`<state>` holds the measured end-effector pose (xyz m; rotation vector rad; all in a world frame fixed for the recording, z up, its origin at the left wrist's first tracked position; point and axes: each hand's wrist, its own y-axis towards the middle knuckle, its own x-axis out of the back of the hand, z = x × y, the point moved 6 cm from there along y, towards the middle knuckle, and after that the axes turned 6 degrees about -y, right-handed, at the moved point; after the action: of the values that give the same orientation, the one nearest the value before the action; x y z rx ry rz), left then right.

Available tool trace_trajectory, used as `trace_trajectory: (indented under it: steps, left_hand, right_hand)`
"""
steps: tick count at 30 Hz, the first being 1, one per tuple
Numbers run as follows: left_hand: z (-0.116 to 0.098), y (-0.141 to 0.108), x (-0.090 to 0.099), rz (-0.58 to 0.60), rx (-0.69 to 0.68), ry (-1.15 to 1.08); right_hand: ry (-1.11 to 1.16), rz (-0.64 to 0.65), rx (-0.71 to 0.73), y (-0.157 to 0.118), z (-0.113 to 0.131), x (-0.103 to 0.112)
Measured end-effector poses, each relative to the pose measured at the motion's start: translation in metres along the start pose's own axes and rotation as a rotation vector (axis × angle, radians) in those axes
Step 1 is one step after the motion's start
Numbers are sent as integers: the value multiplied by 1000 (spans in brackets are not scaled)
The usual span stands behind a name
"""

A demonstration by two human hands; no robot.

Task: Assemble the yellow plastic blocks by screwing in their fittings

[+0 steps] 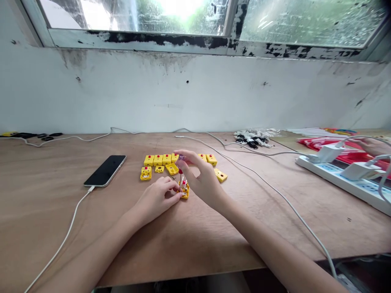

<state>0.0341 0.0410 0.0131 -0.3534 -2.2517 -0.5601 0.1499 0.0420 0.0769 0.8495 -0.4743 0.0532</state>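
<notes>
My right hand is closed around the handle of a small screwdriver, which stands nearly upright with its tip down in an opened yellow case. That case shows a red button and small parts inside. My left hand pinches the case's left edge and holds it on the table. Behind the hands is a row of yellow boxes with red buttons, partly hidden by my right hand. Nearer lie another opened yellow case, a small yellow piece, an empty yellow shell and a yellow cover.
A phone on a white charging cable lies to the left. A white power strip with plugs stands at the right, its cables crossing the table. A pile of black and white parts is at the back. Another person's hand reaches over red packets.
</notes>
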Motion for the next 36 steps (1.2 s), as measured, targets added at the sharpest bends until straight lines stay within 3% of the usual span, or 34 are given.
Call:
trace_trajectory:
  steps: [6, 11, 20, 26, 36]
  left_hand:
    - [9, 0, -1, 76, -15, -71]
    - [13, 1, -1, 99, -39, -84]
    - [-1, -2, -1, 29, -45, 87]
    - [3, -1, -2, 4, -43, -53]
    - [10, 4, -5, 54, -39, -79]
  right_hand:
    - [-129, -38, -44, 4, -13, 5]
    - [-86, 3, -39, 3, -13, 4]
    - [47, 96, 1, 1, -9, -5]
    - [200, 180, -61, 5, -12, -3]
    - [-163, 28, 0, 7, -3, 3]
